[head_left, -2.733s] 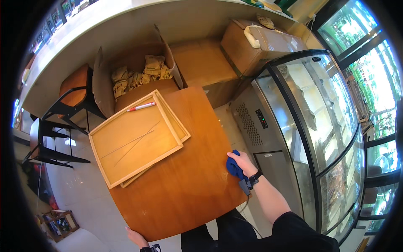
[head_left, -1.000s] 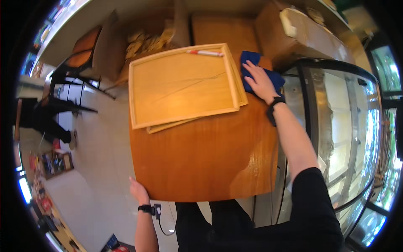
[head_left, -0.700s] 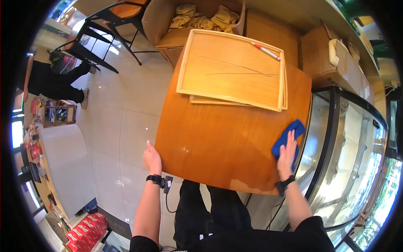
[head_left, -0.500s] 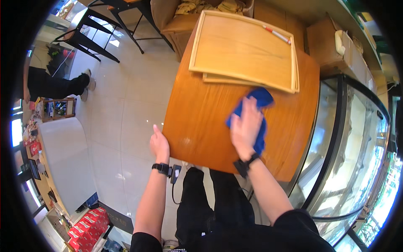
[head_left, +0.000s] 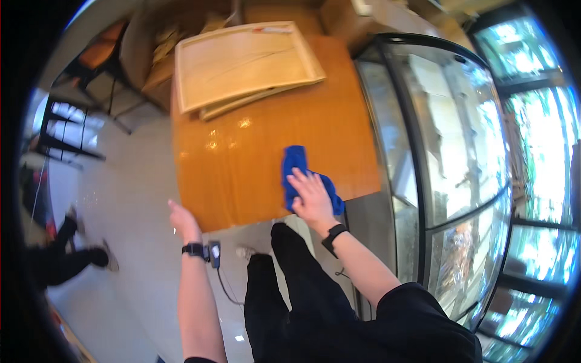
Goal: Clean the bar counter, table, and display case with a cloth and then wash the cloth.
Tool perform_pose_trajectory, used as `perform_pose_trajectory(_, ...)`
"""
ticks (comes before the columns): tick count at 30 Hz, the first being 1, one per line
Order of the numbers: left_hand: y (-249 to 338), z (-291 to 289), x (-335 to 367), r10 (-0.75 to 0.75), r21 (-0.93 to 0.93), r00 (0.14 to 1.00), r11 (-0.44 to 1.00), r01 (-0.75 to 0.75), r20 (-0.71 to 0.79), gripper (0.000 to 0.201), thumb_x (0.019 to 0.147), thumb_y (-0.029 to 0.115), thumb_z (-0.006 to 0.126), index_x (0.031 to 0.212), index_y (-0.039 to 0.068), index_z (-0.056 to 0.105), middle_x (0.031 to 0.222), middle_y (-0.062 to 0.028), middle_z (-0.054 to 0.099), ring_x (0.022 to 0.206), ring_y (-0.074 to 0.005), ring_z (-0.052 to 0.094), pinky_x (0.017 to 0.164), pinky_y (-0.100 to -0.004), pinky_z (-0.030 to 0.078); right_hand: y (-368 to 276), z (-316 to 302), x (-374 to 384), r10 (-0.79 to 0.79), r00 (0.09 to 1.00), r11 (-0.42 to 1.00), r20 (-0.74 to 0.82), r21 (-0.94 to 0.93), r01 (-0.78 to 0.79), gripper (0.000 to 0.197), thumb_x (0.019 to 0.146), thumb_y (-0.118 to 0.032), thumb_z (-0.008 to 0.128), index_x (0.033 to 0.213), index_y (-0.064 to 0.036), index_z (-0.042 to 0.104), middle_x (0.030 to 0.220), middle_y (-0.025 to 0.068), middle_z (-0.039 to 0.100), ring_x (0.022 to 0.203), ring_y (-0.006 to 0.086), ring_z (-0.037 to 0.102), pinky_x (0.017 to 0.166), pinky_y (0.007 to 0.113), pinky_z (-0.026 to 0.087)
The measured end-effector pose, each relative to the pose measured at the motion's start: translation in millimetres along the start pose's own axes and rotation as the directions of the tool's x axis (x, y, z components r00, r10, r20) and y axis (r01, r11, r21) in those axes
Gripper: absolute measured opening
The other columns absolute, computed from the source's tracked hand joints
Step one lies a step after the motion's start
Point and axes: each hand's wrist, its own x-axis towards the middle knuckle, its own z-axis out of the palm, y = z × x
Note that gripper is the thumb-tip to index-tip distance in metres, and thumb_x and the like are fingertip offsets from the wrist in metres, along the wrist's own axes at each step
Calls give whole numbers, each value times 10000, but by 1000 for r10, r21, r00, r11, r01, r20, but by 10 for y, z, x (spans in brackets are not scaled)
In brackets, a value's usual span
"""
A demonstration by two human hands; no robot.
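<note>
My right hand [head_left: 315, 199] lies on a crumpled blue cloth [head_left: 295, 157], its fingers stretched over the fabric and pressing it onto an orange-brown wooden table [head_left: 254, 163]. Cloth and hand are near the table's front right part. At the front left corner, my left hand [head_left: 186, 222] is against the table edge, thumb sticking out; its other fingers are hidden. Wooden trays with raised rims [head_left: 242, 63] are stacked slightly askew at the table's far end. A red and white pen-like stick [head_left: 272, 30] lies in the top tray.
A glass display case with a black frame [head_left: 405, 139] stands close along the table's right side. Cardboard boxes [head_left: 387, 18] are behind the table. Stools [head_left: 100, 51] stand at the far left. Another person's dark-trousered leg [head_left: 72, 266] shows on the left.
My right hand and the blue cloth have come from near the trays toward the table's front edge. My left hand stays at the corner. The whole view has swung to the right.
</note>
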Motion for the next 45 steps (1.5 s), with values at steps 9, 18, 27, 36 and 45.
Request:
perform_pose_trajectory(9, 81, -182, -159, 170, -61, 968, 985, -162, 182, 734, 1039, 547, 271, 1245, -95, 559, 1264, -186, 622, 1123, -290, 570, 988, -381, 426, 1035, -576, -763, 447, 801, 894, -399, 171, -414, 488, 847, 13, 529, 1334, -12, 505, 1385, 229, 495, 1278, 427, 452, 1102, 452, 369)
perform_pose_trajectory(18, -964, -1682, 282, 323, 675, 863, 537, -506, 389, 618, 1044, 404, 294, 977, -82, 669, 909, -292, 689, 919, -455, 649, 783, -523, 516, 747, -962, -1755, 757, 650, 537, 65, 505, -676, 376, 827, -72, 560, 1199, -83, 617, 1042, 196, 676, 985, 363, 656, 877, 397, 523)
perform_pose_trajectory(27, -782, -1276, -627, 17, 609, 662, 375, -699, 750, 349, 969, 288, 566, 1204, 41, 640, 1178, -214, 650, 1051, -358, 638, 912, -478, 490, 1048, -3046, -1679, 455, 315, 725, -833, 141, -674, 496, 812, -88, 548, 1304, -27, 536, 1326, 230, 504, 1269, 408, 444, 1106, 498, 306)
perform_pose_trajectory(36, -389, -1596, -900, -34, 458, 763, 816, -351, 646, 586, 1038, 460, 310, 967, 28, 700, 797, -183, 700, 834, -337, 674, 715, -457, 518, 3007, -2831, -454, 593, 101, 233, -799, 49, -971, 696, 838, -292, 644, 1428, 1, 418, 1504, 209, 377, 1355, 438, 347, 1139, 534, 232)
perform_pose_trajectory(45, 903, -911, -1497, 143, 448, 549, 429, -784, 824, 575, 1023, 487, 319, 933, 51, 683, 799, -198, 692, 795, -392, 654, 727, -489, 506, 2785, -2332, 791, 365, 800, 823, -477, -236, -516, 529, 841, -204, 606, 1337, -38, 522, 1449, 126, 459, 1384, 337, 359, 1141, 463, 294)
